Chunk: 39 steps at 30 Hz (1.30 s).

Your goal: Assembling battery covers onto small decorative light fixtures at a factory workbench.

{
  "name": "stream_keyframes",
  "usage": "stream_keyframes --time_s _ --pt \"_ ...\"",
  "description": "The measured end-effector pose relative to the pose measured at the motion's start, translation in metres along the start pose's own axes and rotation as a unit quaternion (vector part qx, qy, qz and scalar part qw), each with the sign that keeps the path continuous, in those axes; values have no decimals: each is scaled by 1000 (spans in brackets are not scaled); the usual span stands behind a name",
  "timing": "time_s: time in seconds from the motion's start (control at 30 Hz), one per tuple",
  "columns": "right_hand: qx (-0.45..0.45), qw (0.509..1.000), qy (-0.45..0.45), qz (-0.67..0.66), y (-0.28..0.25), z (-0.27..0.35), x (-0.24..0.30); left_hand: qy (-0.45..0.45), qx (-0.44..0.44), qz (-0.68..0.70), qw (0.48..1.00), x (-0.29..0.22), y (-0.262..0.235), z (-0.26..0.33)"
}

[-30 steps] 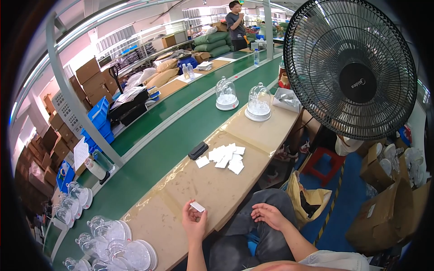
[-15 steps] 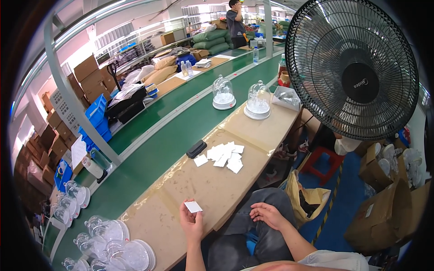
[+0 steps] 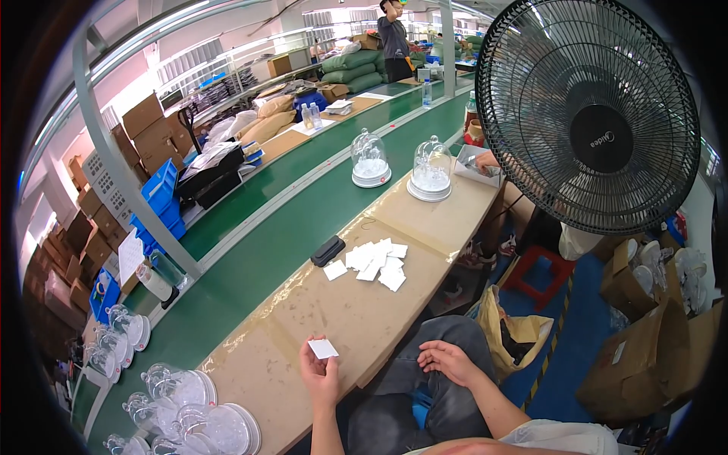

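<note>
Between the thumb and fingers of my left hand [image 3: 320,371] is a small white square card [image 3: 323,349], held above the near part of the brown-covered table [image 3: 303,318]. My right hand [image 3: 449,361] hangs over my right thigh, fingers loosely bent and apart, nothing in it. Farther up the table lies a loose pile of white square cards [image 3: 373,259], with a black oblong case [image 3: 328,250] beside it. Clear dome jars on white bases [image 3: 220,429] lie tipped over at the lower left. A dome jar [image 3: 431,173] stands upright at the table's far end.
Another dome jar [image 3: 370,163] stands on the green conveyor belt [image 3: 318,199]. Another person's hand [image 3: 486,160] reaches into a white box [image 3: 472,170]. A large black fan [image 3: 588,121] fills the upper right. Below it are a red stool [image 3: 540,274], a yellow bag [image 3: 516,334] and cardboard boxes [image 3: 633,368].
Another person's hand has come into the white box at the far end. Both my hands stay nearly still, the left keeping the white card. The standing person in the background has shifted slightly.
</note>
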State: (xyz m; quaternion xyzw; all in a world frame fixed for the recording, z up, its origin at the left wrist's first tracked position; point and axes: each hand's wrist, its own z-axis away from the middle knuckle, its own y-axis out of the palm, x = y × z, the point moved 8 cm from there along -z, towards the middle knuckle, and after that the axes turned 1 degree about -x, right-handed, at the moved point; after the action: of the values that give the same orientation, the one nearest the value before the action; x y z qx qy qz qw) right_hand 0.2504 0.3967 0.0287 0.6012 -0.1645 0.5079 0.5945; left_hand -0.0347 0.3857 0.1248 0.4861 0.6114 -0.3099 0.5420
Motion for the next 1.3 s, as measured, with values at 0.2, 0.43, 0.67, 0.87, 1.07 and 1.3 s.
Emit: stream_keyframes --time_s 0.2,0.43,0.67,0.87,1.07,1.3 --pt "0 1000 0 -1 -1 0 -2 -2 9 17 1000 3 0 0" --pt "-2 1000 1 0 0 -1 0 23 12 -27 999 5 0 -4" --pt "-1 1000 -1 2 0 -3 -1 17 2 -17 1000 4 -1 -5" --pt "-1 1000 -3 3 0 2 -1 -11 -4 14 1000 -1 1 0" --pt "-3 1000 -4 4 0 4 -1 -9 12 28 999 7 -1 1" --pt "-10 1000 0 18 0 1 3 -5 -7 1 1000 0 4 -5"
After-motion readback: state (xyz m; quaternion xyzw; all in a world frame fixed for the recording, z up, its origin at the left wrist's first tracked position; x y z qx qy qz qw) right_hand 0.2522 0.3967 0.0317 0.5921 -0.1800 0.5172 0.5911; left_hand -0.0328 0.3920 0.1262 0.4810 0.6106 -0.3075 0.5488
